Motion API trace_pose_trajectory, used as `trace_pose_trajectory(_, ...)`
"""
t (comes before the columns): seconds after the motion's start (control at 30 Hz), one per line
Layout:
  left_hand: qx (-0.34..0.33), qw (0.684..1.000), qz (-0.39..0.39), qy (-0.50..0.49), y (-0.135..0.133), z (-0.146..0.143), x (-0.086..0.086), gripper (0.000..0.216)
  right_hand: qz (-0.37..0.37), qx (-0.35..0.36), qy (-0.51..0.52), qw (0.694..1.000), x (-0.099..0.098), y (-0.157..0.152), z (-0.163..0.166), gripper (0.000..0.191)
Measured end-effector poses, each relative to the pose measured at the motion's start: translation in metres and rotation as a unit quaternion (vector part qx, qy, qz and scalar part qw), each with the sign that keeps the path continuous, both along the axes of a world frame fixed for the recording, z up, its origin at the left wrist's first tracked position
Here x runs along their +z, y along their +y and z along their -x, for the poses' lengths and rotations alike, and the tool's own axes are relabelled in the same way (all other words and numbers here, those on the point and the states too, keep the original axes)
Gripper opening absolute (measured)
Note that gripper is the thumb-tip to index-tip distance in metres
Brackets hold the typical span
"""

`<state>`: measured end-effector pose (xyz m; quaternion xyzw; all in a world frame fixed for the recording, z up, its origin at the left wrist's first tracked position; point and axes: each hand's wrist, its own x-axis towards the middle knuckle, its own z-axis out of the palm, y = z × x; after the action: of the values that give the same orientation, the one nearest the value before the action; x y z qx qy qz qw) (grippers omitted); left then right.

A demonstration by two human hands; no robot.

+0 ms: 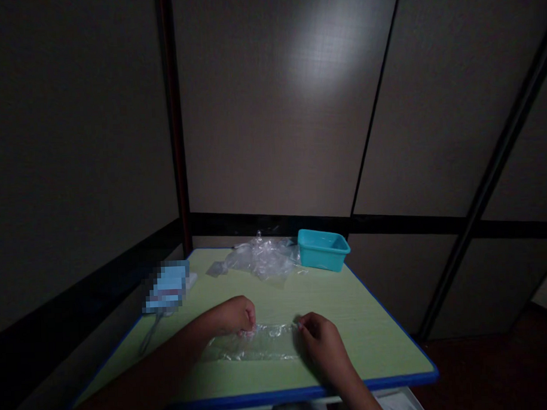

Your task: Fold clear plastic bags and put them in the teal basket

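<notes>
A clear plastic bag (pixel 255 343) lies flat on the pale green table (pixel 376 321) in front of me. My left hand (pixel 235 315) is curled with its fingertips pinching the bag's upper left part. My right hand (pixel 321 341) is curled too, pinching the bag's right end. Both hands rest on the table surface, one at each end of the bag.
A heap of crumpled clear plastic bags (pixel 264 257) lies at the table's far side, next to a teal plastic tub (pixel 323 249). A blurred-out flat item (pixel 167 286) with a cord sits at the left edge. Partition walls enclose the table; its blue rim (pixel 307 392) is nearest me.
</notes>
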<state>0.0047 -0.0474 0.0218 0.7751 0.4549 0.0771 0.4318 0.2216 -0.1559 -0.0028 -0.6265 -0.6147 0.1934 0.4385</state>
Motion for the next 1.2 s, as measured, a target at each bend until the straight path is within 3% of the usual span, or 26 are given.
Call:
trace_pose_trajectory(0.17, -0.011, 1.000, 0.013, 0.003, 0.007, 0.000, -0.002, 0.005, 0.037, -0.056, -0.137, 0.988, 0.009, 0.001, 0.004, 0.015)
trace_pose_trajectory(0.3, -0.017, 1.000, 0.012, 0.022, 0.006, 0.000, 0.003, 0.006, 0.047, -0.082, -0.188, 0.978, 0.015, 0.000, 0.010, 0.014)
trace_pose_trajectory(0.5, -0.015, 0.999, -0.007, 0.037, 0.003, -0.001, 0.010, 0.007, 0.037, -0.085, -0.193, 0.977, 0.012, 0.000, 0.010, 0.019)
trace_pose_trajectory(0.87, 0.004, 0.997, -0.053, 0.062, -0.003, -0.003, 0.006, 0.012, 0.031, -0.092, -0.196, 0.976, 0.011, -0.002, 0.012, 0.014)
trace_pose_trajectory(1.07, 0.025, 0.978, -0.172, 0.117, -0.016, -0.006, 0.019, 0.005, 0.019, -0.109, -0.273, 0.956, 0.004, -0.002, 0.014, 0.014)
trace_pose_trajectory(1.2, 0.073, 0.944, -0.296, 0.125, -0.050, -0.011, 0.035, 0.022, 0.015, -0.101, -0.302, 0.948, 0.001, -0.003, 0.014, 0.015)
